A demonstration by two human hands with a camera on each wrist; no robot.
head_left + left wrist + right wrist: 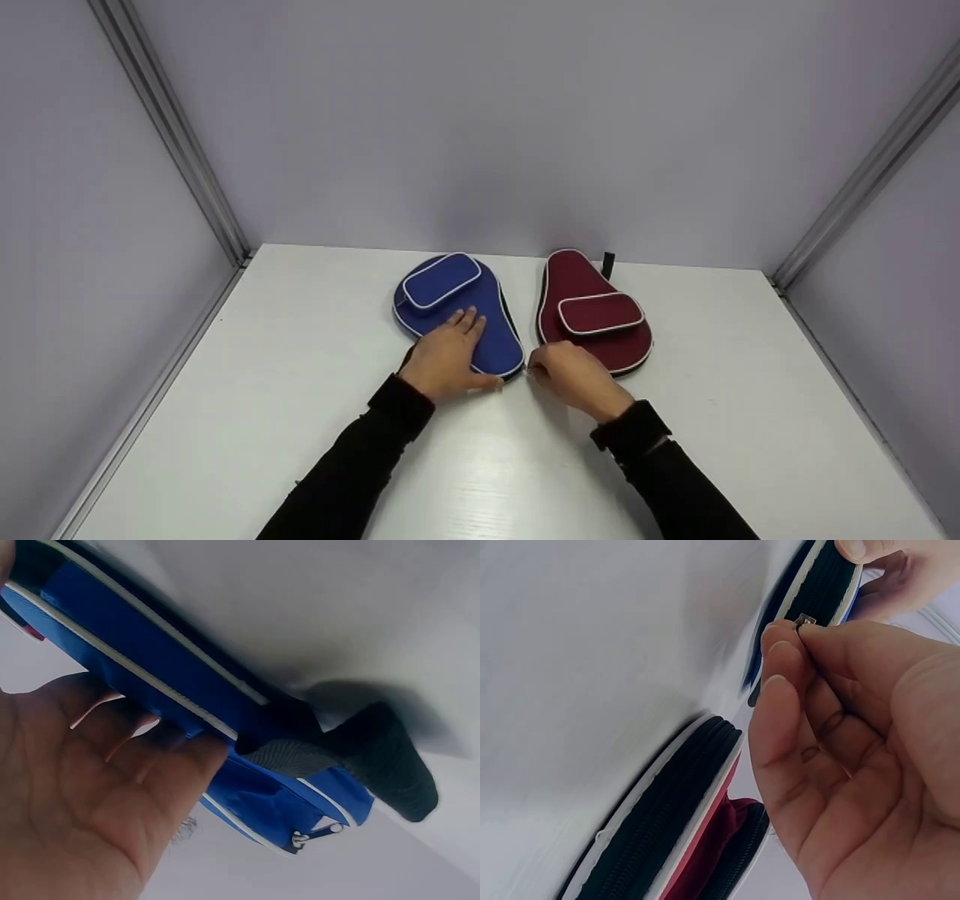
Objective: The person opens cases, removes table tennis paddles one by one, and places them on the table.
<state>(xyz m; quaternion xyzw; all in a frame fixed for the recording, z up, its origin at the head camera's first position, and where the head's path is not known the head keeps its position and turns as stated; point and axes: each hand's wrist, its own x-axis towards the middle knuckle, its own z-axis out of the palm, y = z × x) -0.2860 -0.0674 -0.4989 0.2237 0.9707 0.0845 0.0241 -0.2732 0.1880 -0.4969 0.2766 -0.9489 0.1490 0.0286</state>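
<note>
A blue table tennis paddle case (pixel 496 341) with white piping and a raised pocket (pixel 442 281) lies flat on the white table. My left hand (pixel 450 356) rests on the case, fingers spread over its face and thumb by its narrow end. At that narrow end my right hand (pixel 576 375) pinches a small zipper pull (pixel 805 620) between thumb and fingertips; the right wrist view shows the zipper band there, the pull mostly hidden. A black strap loop (pixel 386 765) sticks out from the blue case's side in the left wrist view.
A dark red paddle case (pixel 571 277) of the same kind lies just right, close by my right hand, its black strap (pixel 608 265) at the back. The white table (pixel 300 337) meets pale panels (pixel 525 127) at the back and both sides.
</note>
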